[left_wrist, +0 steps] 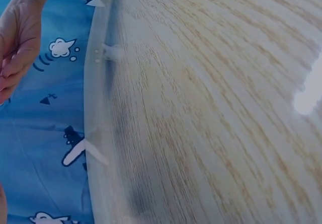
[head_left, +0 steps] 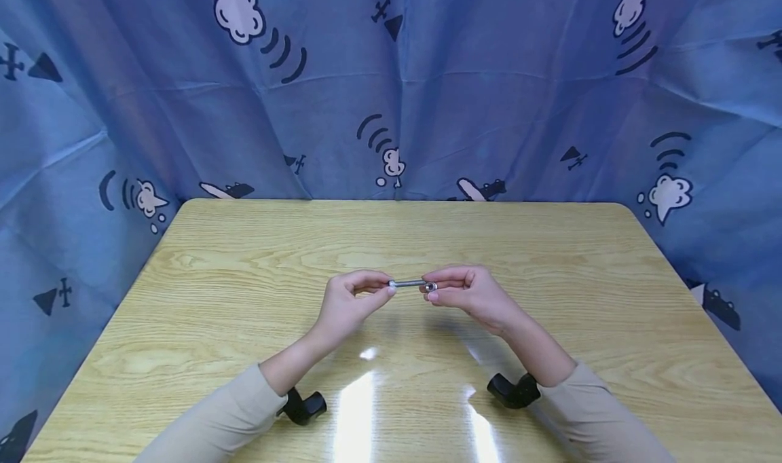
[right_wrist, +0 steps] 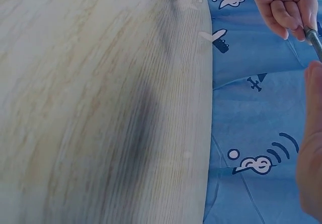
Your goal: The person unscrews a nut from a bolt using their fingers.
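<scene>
A slim silver bolt [head_left: 409, 284] lies almost level between two hands, held up over the table. At its left end, a pale silver tip sits between the thumb and fingers of my left hand [head_left: 354, 301], which pinches it. My right hand [head_left: 476, 297] pinches a small shiny nut [head_left: 431, 287] at the other end of the bolt. In the right wrist view, the bolt's threaded shaft [right_wrist: 314, 43] runs from the left hand's fingertips towards the right hand [right_wrist: 312, 138] at the frame's edge. Fingers partly hide both ends.
The wood-grain table [head_left: 244, 246] is glossy, with bright reflections near its front. A blue patterned curtain [head_left: 342, 56] hangs behind and along both sides. Black wrist mounts [head_left: 513, 390] stick out below both beige sleeves [head_left: 226, 415].
</scene>
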Tool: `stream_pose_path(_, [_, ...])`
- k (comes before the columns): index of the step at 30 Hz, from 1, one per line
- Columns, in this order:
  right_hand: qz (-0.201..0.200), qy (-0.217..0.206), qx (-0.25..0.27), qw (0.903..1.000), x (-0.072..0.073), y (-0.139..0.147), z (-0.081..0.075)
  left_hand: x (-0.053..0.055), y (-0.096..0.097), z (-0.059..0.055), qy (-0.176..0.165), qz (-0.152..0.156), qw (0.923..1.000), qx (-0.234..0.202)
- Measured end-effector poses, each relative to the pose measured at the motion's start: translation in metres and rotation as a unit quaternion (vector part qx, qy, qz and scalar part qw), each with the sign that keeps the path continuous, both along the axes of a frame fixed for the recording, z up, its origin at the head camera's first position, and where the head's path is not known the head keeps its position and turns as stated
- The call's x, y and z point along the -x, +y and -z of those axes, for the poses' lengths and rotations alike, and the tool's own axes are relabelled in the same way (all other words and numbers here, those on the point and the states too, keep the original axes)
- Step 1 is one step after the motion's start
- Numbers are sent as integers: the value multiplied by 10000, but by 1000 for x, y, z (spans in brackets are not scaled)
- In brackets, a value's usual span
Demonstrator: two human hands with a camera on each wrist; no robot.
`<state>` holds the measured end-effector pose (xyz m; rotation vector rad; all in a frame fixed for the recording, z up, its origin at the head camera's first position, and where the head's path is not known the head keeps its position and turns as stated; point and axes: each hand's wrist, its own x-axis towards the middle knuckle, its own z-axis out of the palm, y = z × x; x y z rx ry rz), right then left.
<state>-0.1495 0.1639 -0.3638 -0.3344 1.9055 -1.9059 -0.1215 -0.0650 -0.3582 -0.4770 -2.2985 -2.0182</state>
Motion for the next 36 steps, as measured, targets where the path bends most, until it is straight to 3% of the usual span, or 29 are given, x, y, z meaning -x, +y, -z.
stream_pose_path(3, [0, -49, -12, 10000, 1, 1, 0, -2, 0, -5, 9, 9, 10000, 22])
stream_pose_path(17, [-50, 16, -56, 10000, 1, 5, 2, -2, -3, -1, -18, -16, 9998, 199])
stream_pose_path(20, [-68, 57, -114, 9999, 2, 6, 3, -2, -4, 0, 113, 12, 9993, 348])
stream_pose_path(25, [-44, 42, -127, 9999, 4, 8, 7, -2, -5, 5, 289, 54, 9982, 531])
stream_pose_path(36, [113, -138, -316, 9993, 7, 9, 19, -1, -6, 19, 159, 223, 9976, 636])
